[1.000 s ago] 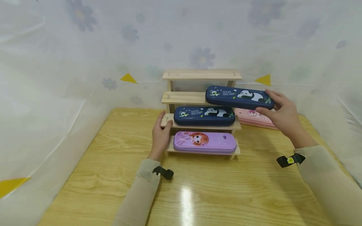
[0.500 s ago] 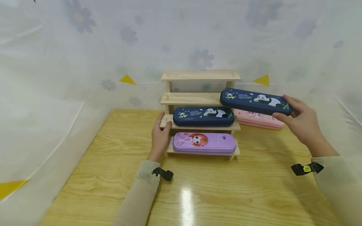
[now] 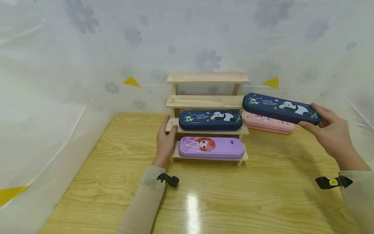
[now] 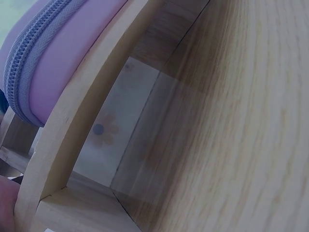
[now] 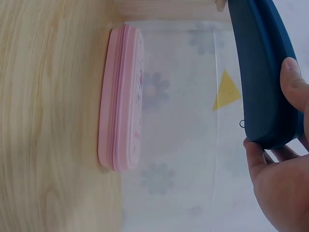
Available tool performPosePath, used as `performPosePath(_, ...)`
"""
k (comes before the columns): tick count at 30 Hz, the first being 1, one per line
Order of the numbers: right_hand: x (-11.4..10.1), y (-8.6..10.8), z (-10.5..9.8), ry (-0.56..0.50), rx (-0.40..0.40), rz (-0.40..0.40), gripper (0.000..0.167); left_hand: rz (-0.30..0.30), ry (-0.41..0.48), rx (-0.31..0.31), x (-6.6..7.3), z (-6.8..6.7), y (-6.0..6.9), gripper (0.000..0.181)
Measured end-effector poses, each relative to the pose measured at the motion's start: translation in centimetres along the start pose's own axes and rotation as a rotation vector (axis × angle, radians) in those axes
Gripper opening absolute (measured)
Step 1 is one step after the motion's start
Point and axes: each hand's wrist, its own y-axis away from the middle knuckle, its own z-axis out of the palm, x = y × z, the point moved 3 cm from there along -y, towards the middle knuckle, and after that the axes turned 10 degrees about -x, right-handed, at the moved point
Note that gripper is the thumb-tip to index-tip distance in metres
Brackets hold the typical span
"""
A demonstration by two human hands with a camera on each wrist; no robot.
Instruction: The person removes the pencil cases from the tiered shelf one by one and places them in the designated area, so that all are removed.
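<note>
My right hand (image 3: 331, 130) grips the right end of a navy panda pencil case (image 3: 281, 109), thumb in front and fingers behind. The case is held in the air, tilted down to the right, its left end beside the second-highest step of a wooden stepped rack (image 3: 207, 101). In the right wrist view the underside of that pencil case (image 5: 265, 77) shows. My left hand (image 3: 166, 143) holds the rack's left end at a lower step. On that step lies a second navy panda pencil case (image 3: 210, 120); a purple pencil case with a girl's picture (image 3: 211, 148) lies on the lowest step.
A pink pencil case (image 3: 268, 123) lies on the wood-grain table (image 3: 222, 195) right of the rack, partly hidden by the raised one. No case lies on the top step (image 3: 207, 78). A pale flowered sheet (image 3: 187, 39) surrounds the table.
My right hand has moved right and slightly down with the navy pencil case, drawing it away from in front of the second-highest step. The left hand stays on the rack.
</note>
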Motion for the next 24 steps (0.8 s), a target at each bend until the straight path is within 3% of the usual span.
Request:
performPosePath(8,1.7,0.8,-0.6,-0.026,0.049,0.012,0.071,0.001,0.006,-0.007,0.0,-0.1,0.0,0.057)
performPosePath(14,3.0,1.6,-1.0,0.023,0.077,0.028,0.07,0.005,0.007,-0.015,0.0,-0.1,0.0,0.056)
performPosePath(24,4.6,2.4,-0.7,0.073,0.06,0.048,0.07,0.008,0.004,-0.014,-0.2,0.0,-0.2,0.057)
